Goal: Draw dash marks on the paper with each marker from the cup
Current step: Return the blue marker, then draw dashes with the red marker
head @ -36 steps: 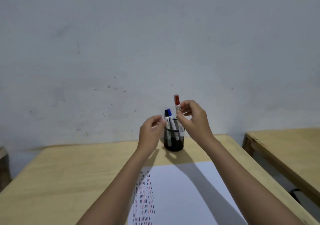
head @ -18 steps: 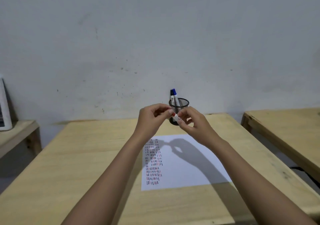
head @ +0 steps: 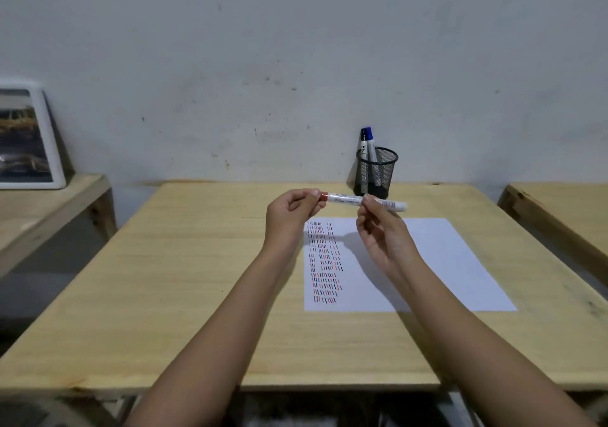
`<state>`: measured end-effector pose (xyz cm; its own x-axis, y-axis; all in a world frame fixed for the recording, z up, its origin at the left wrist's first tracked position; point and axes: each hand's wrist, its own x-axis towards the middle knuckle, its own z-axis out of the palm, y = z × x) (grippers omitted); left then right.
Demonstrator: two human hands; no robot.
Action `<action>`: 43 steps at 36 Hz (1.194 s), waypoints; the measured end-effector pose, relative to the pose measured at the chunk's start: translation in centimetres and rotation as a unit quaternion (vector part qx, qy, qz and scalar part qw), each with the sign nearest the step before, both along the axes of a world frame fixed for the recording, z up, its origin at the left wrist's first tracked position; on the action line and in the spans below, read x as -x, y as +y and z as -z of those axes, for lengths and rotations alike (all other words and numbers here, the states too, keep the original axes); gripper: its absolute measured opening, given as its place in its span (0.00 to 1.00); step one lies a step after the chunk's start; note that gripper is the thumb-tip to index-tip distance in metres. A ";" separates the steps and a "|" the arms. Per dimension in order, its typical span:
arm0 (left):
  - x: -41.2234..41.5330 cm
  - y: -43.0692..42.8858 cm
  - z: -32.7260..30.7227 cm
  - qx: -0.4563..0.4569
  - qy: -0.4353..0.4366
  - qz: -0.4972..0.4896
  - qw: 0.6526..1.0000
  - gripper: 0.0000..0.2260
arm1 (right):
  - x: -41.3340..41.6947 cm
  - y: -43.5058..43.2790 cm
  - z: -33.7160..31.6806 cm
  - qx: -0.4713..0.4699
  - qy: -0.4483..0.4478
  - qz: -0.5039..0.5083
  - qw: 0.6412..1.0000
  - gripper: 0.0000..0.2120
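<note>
A white marker with a red cap (head: 348,200) is held level above the desk, between both hands. My left hand (head: 291,217) pinches the red cap end. My right hand (head: 381,229) grips the white barrel near its middle. Below lies the white paper (head: 437,262), with several rows of red, black and blue dash marks down its left side. At the back of the desk stands a black mesh cup (head: 378,173) holding a blue-capped marker (head: 370,143) and a black-capped marker (head: 363,148).
The wooden desk (head: 184,278) meets a grey wall at the back. A framed picture (head: 26,140) leans on a lower wooden table at the left. Another wooden table (head: 566,209) stands at the right, across a narrow gap.
The red-capped marker came out of the cup and is now held level over the paper by both hands. The camera has tilted down, so more of the desk shows.
</note>
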<state>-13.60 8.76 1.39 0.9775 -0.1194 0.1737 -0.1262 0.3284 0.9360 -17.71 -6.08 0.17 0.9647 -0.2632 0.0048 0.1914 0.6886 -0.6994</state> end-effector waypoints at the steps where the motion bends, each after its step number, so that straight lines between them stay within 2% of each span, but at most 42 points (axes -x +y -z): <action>1: -0.1 0.1 0.2 -0.006 0.004 0.001 1.000 0.04 | -0.2 0.6 0.1 -0.006 0.002 -0.010 1.000 0.02; 8: -2.2 2.1 0.5 -0.064 0.016 -0.014 0.998 0.07 | -2.3 2.7 0.1 0.097 -0.023 -0.006 0.995 0.03; 12: -4.0 3.5 0.3 -0.067 0.042 -0.046 0.996 0.09 | -3.2 2.0 -0.2 0.103 -0.046 0.000 0.994 0.04; 18: -5.7 3.9 0.9 -0.250 -0.009 -0.073 0.965 0.08 | -4.1 -0.3 0.0 0.085 -0.030 0.024 0.996 0.04; 21: -6.4 2.8 1.7 -0.350 -0.039 -0.073 0.933 0.07 | -4.3 -1.0 0.5 0.070 -0.003 0.028 0.997 0.04; 26: -7.6 1.7 2.8 -0.465 -0.077 -0.048 0.880 0.05 | -4.4 -1.4 1.4 0.134 0.021 0.047 0.990 0.05; 29: -7.9 1.3 3.2 -0.482 -0.089 -0.041 0.871 0.05 | -4.1 -1.7 1.6 0.193 0.047 0.074 0.977 0.06; 33: -7.7 1.2 3.5 -0.506 -0.094 -0.029 0.857 0.08 | -3.4 -1.9 1.7 0.199 0.076 0.079 0.974 0.03; 36: -7.0 1.5 3.6 -0.523 -0.092 -0.025 0.847 0.19 | -2.4 -1.7 1.3 0.217 0.084 0.079 0.969 0.02; 38: -5.9 2.0 3.5 -0.510 -0.096 -0.044 0.854 0.23 | -1.4 -1.4 1.1 0.236 0.081 0.081 0.965 0.04; 40: -4.4 2.6 3.6 -0.503 -0.123 -0.070 0.852 0.23 | -0.2 -1.0 0.9 0.253 0.076 0.079 0.961 0.04; 43: -1.5 3.5 4.3 -0.526 -0.176 -0.071 0.829 0.22 | 1.9 -0.4 1.1 0.295 0.078 0.080 0.949 0.02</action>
